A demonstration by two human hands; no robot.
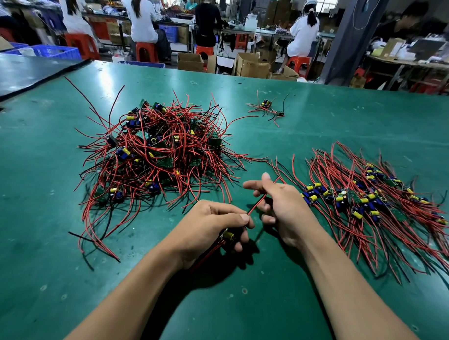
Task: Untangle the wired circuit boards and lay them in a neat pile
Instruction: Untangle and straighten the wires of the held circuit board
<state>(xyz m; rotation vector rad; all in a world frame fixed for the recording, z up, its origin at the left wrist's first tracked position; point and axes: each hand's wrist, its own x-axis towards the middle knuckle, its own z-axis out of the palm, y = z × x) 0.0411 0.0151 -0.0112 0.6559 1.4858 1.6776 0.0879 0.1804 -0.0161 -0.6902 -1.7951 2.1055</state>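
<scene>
Sitting inside left grip (pixel 213 226), board (pixel 228 236) trails wire (pixel 256 205) rightward.

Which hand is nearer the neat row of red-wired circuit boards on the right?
Right. The right hand, holding a red wire, sits just left of the neat row of red-wired circuit boards; the left hand, gripping one small board, is farther left.

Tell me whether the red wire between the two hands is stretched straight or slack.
Stretched straight: the red wire runs in one unbent line from the left hand to the right hand.
</scene>
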